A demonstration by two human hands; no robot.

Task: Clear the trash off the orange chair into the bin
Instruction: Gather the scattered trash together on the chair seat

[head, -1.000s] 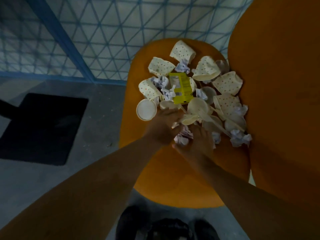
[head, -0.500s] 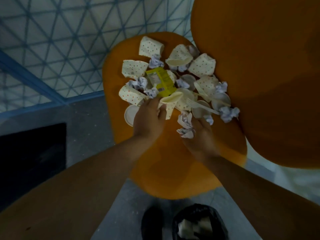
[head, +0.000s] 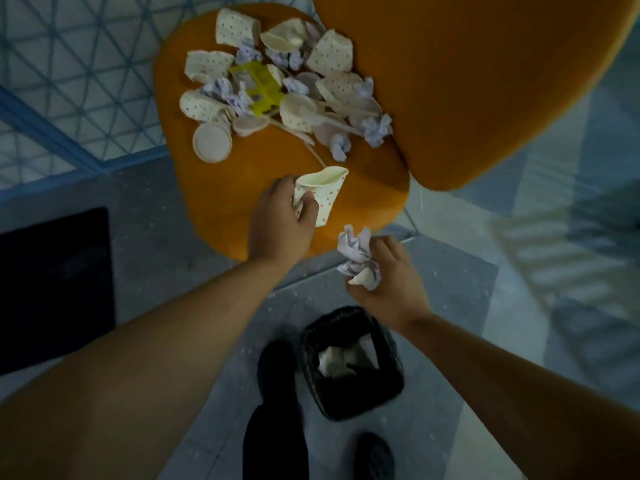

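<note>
Head: left hand (head: 280, 223) grips cup (head: 323, 194) over chair edge (head: 221, 233)

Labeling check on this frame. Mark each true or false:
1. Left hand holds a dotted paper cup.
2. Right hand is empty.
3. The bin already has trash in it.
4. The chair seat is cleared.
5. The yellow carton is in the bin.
1. True. The left hand grips a dotted paper cup over the front of the orange chair seat.
2. False. The right hand holds crumpled paper.
3. True. Pale scraps lie inside the black bin on the floor.
4. False. Many cups, paper wads and a round lid remain on the seat.
5. False. The yellow carton lies in the pile on the seat.
</note>
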